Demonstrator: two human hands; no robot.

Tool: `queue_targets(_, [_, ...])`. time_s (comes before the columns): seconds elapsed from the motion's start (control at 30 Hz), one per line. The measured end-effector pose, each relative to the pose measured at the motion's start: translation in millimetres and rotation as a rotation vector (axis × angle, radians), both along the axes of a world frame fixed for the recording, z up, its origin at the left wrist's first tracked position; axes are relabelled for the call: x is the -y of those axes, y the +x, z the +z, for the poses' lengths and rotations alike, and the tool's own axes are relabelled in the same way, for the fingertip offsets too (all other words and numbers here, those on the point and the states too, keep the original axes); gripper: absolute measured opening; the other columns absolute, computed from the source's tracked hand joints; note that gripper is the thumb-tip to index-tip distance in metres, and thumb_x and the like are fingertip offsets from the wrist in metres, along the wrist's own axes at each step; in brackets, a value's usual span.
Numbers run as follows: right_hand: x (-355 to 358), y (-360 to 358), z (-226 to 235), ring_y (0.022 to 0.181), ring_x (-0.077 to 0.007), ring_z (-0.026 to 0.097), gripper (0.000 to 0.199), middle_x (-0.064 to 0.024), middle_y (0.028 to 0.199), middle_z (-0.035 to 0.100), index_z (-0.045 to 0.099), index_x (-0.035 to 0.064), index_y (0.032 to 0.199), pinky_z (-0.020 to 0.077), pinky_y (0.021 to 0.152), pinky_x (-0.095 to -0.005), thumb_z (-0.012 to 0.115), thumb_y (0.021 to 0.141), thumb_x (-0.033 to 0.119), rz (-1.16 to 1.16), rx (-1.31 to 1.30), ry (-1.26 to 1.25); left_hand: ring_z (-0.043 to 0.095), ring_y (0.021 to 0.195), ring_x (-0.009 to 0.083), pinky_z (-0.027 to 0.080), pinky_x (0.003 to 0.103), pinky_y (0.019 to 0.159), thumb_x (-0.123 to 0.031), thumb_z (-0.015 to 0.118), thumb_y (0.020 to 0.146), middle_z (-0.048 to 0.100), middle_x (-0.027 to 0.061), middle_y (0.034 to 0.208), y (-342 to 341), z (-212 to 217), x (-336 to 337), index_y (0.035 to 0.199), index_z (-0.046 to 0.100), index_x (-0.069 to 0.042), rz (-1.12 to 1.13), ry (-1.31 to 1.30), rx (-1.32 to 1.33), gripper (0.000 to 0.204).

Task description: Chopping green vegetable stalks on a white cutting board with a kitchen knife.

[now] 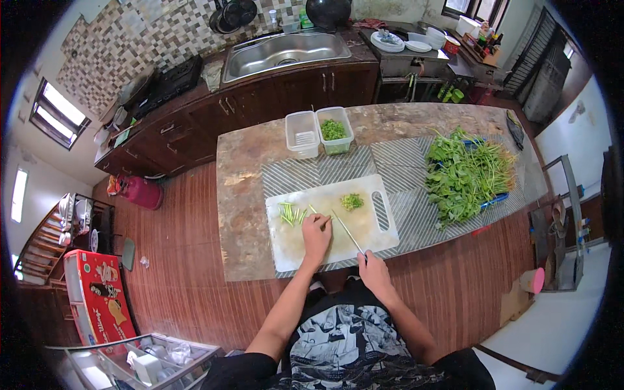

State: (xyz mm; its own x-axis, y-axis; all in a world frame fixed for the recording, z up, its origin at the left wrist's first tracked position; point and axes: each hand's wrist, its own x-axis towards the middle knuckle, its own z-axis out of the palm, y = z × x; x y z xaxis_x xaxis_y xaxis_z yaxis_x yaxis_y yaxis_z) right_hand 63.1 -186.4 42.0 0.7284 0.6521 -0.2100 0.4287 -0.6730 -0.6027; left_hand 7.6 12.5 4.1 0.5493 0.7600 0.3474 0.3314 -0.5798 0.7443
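Note:
A white cutting board [351, 244] with a handle slot lies on the table before me. My left hand [316, 234] is closed over thin green stalks [312, 208], pressing them to the board; their tips show past the fingers. In my right hand [376, 272] is the handle of a knife [348, 231]. Its narrow blade slants up and left, with the tip close to my left fingers. Several cut stalk lengths [286, 212] lie at the board's left. A small heap of chopped greens [351, 201] sits near its upper right, beyond the blade.
Beyond the board stand a clear plastic tub [302, 133] and a second tub [337, 147] with chopped greens in it. Leafy greens [465, 175] are piled on a blue tray at the right. A striped mat [403, 162] covers part of the table [244, 195].

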Motion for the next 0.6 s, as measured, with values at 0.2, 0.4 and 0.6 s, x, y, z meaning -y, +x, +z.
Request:
queue_targets(0.2, [-6, -3, 4, 0.076, -0.0518, 0.064, 0.039, -0.0311, 0.077, 0.065, 0.059, -0.0015, 0.093, 0.0511, 0.068, -0.0601, 0.05, 0.103, 0.035, 0.001, -0.019, -0.03, 0.058, 0.085, 0.0306, 0.048, 0.04, 0.08, -0.006, 0.073, 0.08, 0.066, 0.0119, 0.09, 0, 0, 2, 0.09, 0.077, -0.003, 0.026, -0.015, 0.036, 0.011])
queue_targets(0.4, [-8, -6, 7, 0.076, -0.0523, 0.064, 0.039, -0.0311, 0.077, 0.065, 0.059, -0.0018, 0.094, 0.051, 0.068, -0.0605, 0.049, 0.104, 0.035, 0.025, -0.004, -0.043, 0.058, 0.086, 0.031, 0.048, 0.041, 0.08, -0.007, 0.075, 0.079, 0.066, 0.0121, 0.09, -2, -2, 1, 0.089, 0.077, -0.002, 0.039, -0.02, 0.046, 0.012])
queue_targets(0.6, [-14, -15, 1, 0.075, -0.0524, 0.064, 0.038, -0.031, 0.076, 0.065, 0.058, -0.0015, 0.095, 0.0507, 0.066, -0.0607, 0.048, 0.104, 0.034, 0.015, 0.019, -0.052, 0.058, 0.087, 0.0307, 0.047, 0.041, 0.08, -0.008, 0.075, 0.079, 0.066, 0.0115, 0.09, -2, -5, 1, 0.089, 0.077, -0.003, 0.04, -0.013, 0.049, 0.011])
